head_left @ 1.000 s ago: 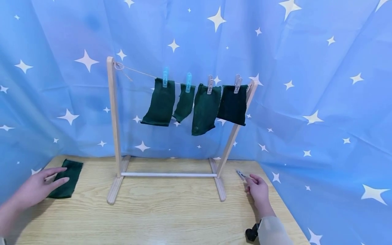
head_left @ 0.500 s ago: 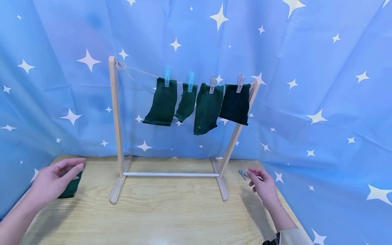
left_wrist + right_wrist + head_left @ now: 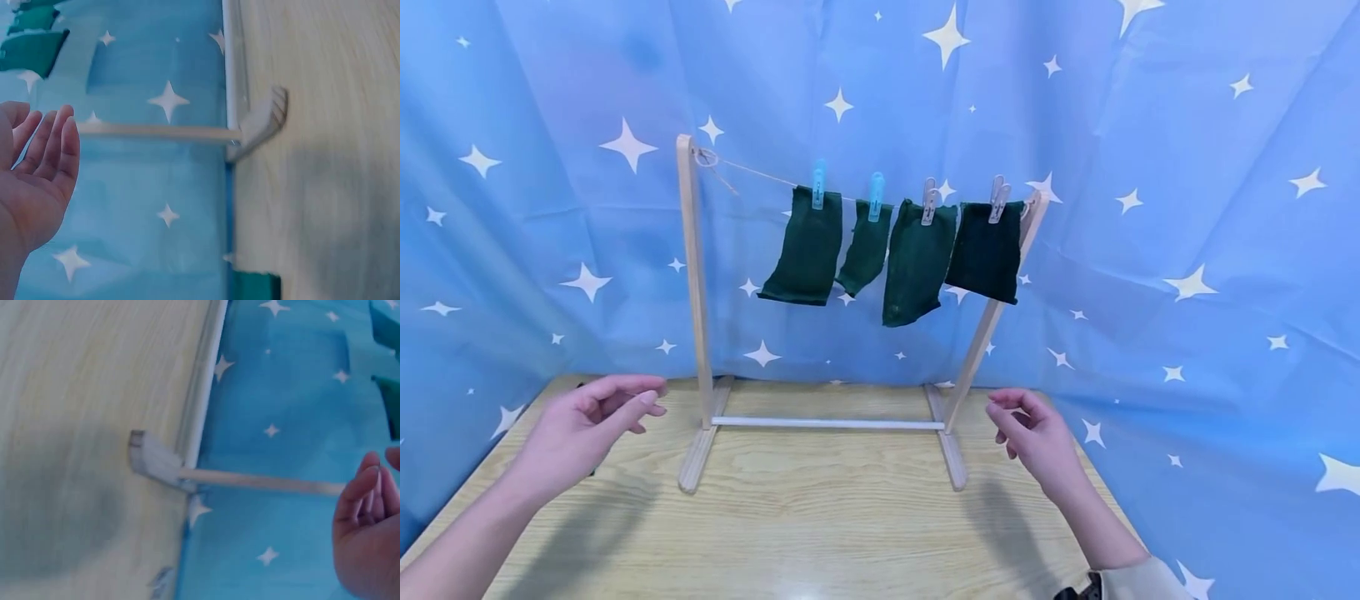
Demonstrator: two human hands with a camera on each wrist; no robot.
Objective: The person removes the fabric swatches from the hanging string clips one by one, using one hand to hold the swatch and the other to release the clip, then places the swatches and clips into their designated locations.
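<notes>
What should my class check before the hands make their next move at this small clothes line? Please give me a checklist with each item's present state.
1. Rack upright, both feet on the table: ok.
2. All four hung cloths pegged, one peg each: ok.
3. Left hand and right hand free: ok, nothing seen in either.
4. Bare stretch on the line, between the left post and the nearest cloth: ok.
5. Loose cloth lying flat: cannot tell; the left wrist view shows only part of it.
6. Loose peg in hand: not ok; it lies on the table, blurred in the right wrist view.
</notes>
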